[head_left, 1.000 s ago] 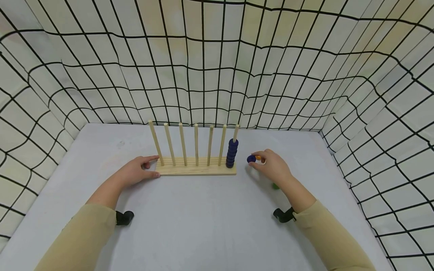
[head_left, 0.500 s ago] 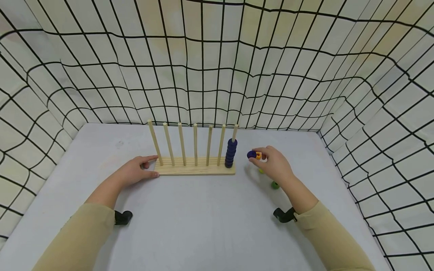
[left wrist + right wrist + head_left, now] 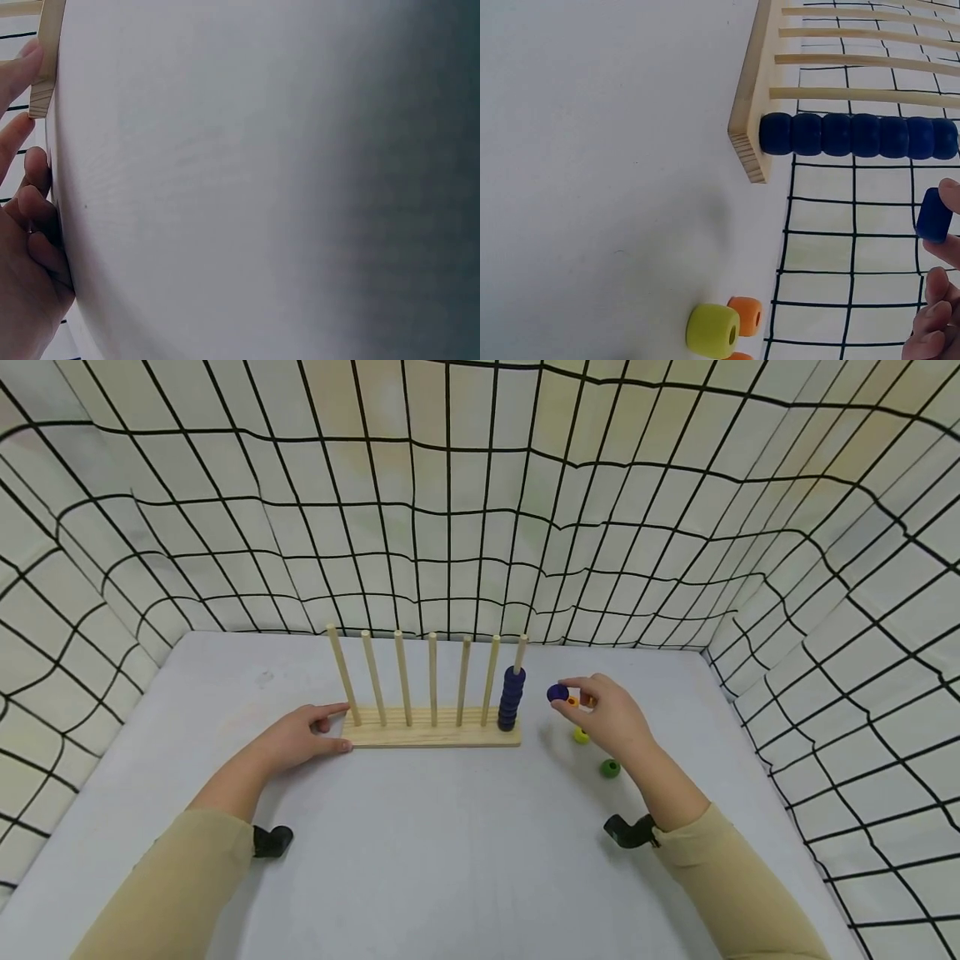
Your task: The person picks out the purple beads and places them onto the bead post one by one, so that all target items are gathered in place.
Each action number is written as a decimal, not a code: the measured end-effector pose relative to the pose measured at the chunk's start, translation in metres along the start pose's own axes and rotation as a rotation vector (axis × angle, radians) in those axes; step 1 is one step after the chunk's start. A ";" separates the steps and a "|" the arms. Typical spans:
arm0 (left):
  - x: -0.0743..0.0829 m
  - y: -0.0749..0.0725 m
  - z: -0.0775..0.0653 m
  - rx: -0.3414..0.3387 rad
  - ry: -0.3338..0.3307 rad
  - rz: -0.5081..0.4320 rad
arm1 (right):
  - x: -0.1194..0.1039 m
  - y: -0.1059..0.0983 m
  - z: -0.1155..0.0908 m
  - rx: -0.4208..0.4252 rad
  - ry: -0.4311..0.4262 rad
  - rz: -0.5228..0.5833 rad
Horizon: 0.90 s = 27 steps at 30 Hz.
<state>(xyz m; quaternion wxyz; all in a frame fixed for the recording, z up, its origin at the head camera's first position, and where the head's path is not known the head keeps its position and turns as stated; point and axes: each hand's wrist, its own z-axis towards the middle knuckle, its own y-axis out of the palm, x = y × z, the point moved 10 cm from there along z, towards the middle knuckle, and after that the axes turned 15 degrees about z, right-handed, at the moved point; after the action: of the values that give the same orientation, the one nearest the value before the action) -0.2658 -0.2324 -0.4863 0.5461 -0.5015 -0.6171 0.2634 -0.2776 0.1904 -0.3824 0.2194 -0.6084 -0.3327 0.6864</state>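
Observation:
A wooden peg stand [image 3: 435, 739] with several upright pegs stands on the white table. Its left end is steadied by my left hand [image 3: 288, 743], thumb at the front edge and index finger at the back; the left wrist view shows the other fingers curled beside it. Dark blue beads [image 3: 511, 699] are stacked on the rightmost peg, whose tip shows bare above them. To the right of that stack, my right hand [image 3: 617, 718] pinches one blue bead [image 3: 934, 216] between thumb and fingertips, raised off the table and apart from the peg.
Below and beside my right hand lie an orange bead [image 3: 573, 702], a yellow-green bead [image 3: 712, 331] and a green bead [image 3: 610, 768]. Another orange bead shows partly in the right wrist view. Black netting [image 3: 450, 535] over white walls encloses the table's back and sides.
My right hand has lifted the blue bead upward and slightly away from the orange bead, uncovering the yellow and green beads. The left hand stays at the stand's end.

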 end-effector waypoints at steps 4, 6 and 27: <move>-0.001 -0.001 0.000 -0.002 -0.002 0.001 | -0.004 -0.003 0.001 0.014 -0.016 0.029; -0.001 -0.001 0.000 -0.001 -0.004 -0.001 | -0.007 -0.004 0.001 0.019 -0.029 0.042; -0.003 0.000 0.001 0.001 0.001 -0.010 | -0.031 -0.015 0.001 0.081 -0.067 0.133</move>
<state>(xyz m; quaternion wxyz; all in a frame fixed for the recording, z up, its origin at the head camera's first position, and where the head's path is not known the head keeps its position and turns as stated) -0.2671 -0.2349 -0.4883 0.5479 -0.4984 -0.6193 0.2607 -0.2751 0.1789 -0.3504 0.1865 -0.5964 -0.2709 0.7323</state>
